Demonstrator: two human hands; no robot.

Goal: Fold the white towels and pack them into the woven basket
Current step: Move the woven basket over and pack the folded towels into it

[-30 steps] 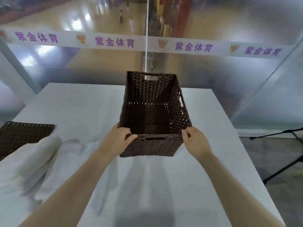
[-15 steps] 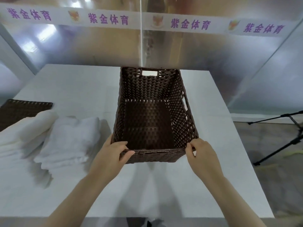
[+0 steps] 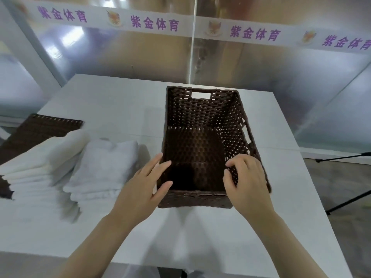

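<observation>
The dark brown woven basket [image 3: 200, 111] stands empty in the middle of the white table [image 3: 112, 105], long side pointing away from me. My left hand [image 3: 140, 189] is at its near left corner with fingers straight, the thumb across the near rim. My right hand [image 3: 249, 183] covers the near right corner, its fingers curled over the rim of the right wall. A stack of folded white towels [image 3: 104, 167] lies left of the basket. A second pile of white towels [image 3: 40, 157] lies further left.
A flat dark woven panel [image 3: 40, 127] lies at the table's far left, partly under the towels. Black stand legs [image 3: 345, 157] are on the floor to the right. A glass wall with a printed banner [image 3: 152, 23] is behind the table.
The basket has come closer to the table's near edge and now sits still. My left hand has loosened from its corner grip to straight fingers. My right hand has shifted up onto the right wall.
</observation>
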